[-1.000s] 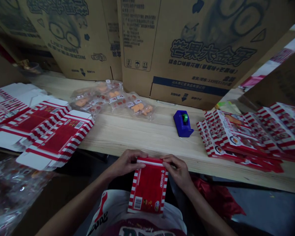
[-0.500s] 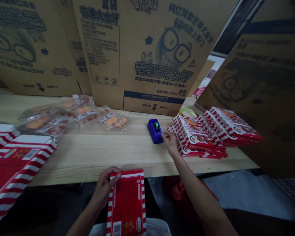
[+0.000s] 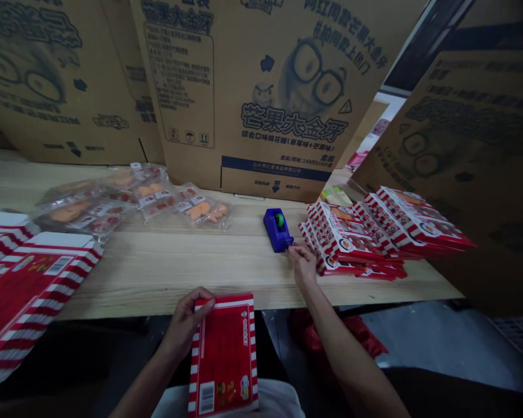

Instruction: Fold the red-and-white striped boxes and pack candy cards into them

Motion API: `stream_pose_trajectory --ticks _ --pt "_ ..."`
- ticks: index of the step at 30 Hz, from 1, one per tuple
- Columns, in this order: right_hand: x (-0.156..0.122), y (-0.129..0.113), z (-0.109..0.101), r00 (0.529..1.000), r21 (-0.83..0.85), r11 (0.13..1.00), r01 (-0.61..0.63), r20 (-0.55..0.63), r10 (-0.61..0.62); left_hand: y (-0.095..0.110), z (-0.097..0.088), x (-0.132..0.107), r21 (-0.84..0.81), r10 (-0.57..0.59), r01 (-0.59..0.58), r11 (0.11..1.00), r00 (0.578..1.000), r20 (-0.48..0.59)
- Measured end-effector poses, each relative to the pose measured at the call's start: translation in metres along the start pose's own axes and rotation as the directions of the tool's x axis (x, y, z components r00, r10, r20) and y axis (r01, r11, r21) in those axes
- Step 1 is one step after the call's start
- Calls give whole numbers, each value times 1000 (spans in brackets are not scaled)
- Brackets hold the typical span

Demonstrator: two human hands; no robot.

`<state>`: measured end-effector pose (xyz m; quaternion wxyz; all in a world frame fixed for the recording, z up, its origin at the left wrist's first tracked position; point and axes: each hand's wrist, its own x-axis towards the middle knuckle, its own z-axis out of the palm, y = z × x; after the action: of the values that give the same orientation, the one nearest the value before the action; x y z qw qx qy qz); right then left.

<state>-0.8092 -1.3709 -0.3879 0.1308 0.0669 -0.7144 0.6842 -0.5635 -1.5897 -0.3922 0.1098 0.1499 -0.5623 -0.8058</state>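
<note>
A flat red box (image 3: 224,354) with striped red-and-white edges and a barcode is upright over my lap. My left hand (image 3: 192,316) grips its upper left edge, thumb on the printed face. On the table stands a blue tape dispenser (image 3: 275,231) with a green-cored roll. At the dispenser's front end my right hand (image 3: 304,264) is closed in a pinch on the tape, which is clear and barely visible. Just right of this hand are stacked red-and-white striped boxes (image 3: 344,235) with food pictures.
Clear packets (image 3: 200,209) of orange and brown pieces lie at the back left of the table. A pile of flat striped cartons (image 3: 30,284) is at the left edge. Large cardboard boxes (image 3: 253,87) stand behind. Red material (image 3: 361,337) lies below the table.
My right hand has drawn slightly down and toward me at the dispenser's front end. My left hand keeps hold of the red box. The view has shifted a little.
</note>
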Motion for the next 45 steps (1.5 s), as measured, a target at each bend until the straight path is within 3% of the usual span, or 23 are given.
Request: stream_pose_trajectory --ticks 6,8,10,11,12,14,15,16,17,18,20,23,26,27,29,31,32,34,36,40,42,43,45 --pt "-7 -2 -5 992 -51 998 -47 117 53 6 8 -1 -36 -5 5 999 1000 1" --pt "-16 -16 -2 973 -50 995 -90 208 98 8 11 -1 -33 11 -11 999 1000 8" --pt "-27 -38 5 911 -64 991 -114 392 130 8 13 0 -38 8 -8 999 1000 22" --pt "-33 -51 11 832 -79 991 -104 540 130 9 14 0 -45 2 -1 999 1000 30" --pt "-39 -65 18 701 -94 993 -72 704 118 9 15 0 -53 -5 7 999 999 37" --pt "-48 -91 34 311 -98 994 58 947 75 9 16 0 -61 -13 16 998 998 54" --pt "-52 -102 42 126 -79 987 143 990 61 9 16 -1 -57 -9 13 998 998 63" --pt "-55 -111 50 -5 -52 971 232 998 55 9 16 -1 -48 -1 5 999 997 71" --pt "-58 -117 57 -84 -28 944 328 995 59 9 17 -1 -37 7 -4 999 997 79" --pt "-61 -121 64 -116 -14 904 427 991 70 9 17 -1 -29 16 -14 999 996 87" --pt "-67 -124 72 -84 -35 790 612 990 109 9 17 -2 -31 25 -22 999 995 100" --pt "-73 -125 75 25 -126 639 759 986 164 10 18 -5 -67 10 -2 998 993 116" --pt "-73 -124 71 92 -215 719 660 974 208 14 18 -11 -48 25 -19 999 991 129" --pt "-72 -123 70 78 -247 794 555 966 246 16 19 -14 -20 47 -45 999 989 137" --pt "-69 -117 66 -47 -319 912 258 939 342 21 19 -19 52 106 -116 992 981 163" --pt "-70 -106 61 -195 -422 905 -50 893 406 25 19 -23 117 156 -180 977 969 189" --pt "-72 -99 58 -236 -469 865 -179 874 426 26 18 -25 135 171 -201 970 964 204" --pt "-78 -83 51 -243 -516 773 -370 856 456 29 17 -27 140 193 -231 963 952 237" --pt "-83 -73 46 -241 -523 723 -452 852 466 30 16 -27 137 211 -253 958 941 265" --pt "-77 -89 51 -199 -460 829 -319 887 416 33 24 -32 153 229 -266 952 948 220" --pt "-71 -113 58 -218 -358 930 -87 917 333 36 27 -34 158 221 -258 953 950 220" --pt "-69 -127 60 -261 -288 955 67 919 295 39 24 -32 170 209 -256 952 945 253" --pt "-64 -150 57 -251 -117 928 352 944 214 52 5 -27 242 187 -264 934 935 300"
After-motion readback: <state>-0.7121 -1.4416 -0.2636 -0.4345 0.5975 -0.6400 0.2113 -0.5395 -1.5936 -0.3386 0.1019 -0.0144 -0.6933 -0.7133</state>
